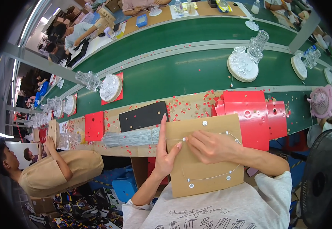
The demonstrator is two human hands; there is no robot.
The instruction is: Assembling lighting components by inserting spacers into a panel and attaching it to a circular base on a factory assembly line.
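A brown board (pixel 208 158) stands tilted against my body, its lower edge at my shirt. A thin white wire (pixel 208 179) runs in a loop over its face, passing small white clips (pixel 230 171). My left hand (pixel 165 156) grips the board's left edge, index finger stretched up along it and thumb on the face. My right hand (pixel 210 147) is closed in a pinch at the wire beside a white clip (pixel 184 139), close to my left thumb. Its fingertips partly hide what they hold. Round white washers (pixel 205 123) sit near the board's edges.
On the bench lie a bundle of thin wires (pixel 131 138), a black panel (pixel 143 116), red panels (pixel 250 118) and scattered red dots. Clear plastic models on round bases (pixel 243 66) stand on the green conveyor. A black fan (pixel 322 179) is at right; a co-worker (pixel 63 171) is at left.
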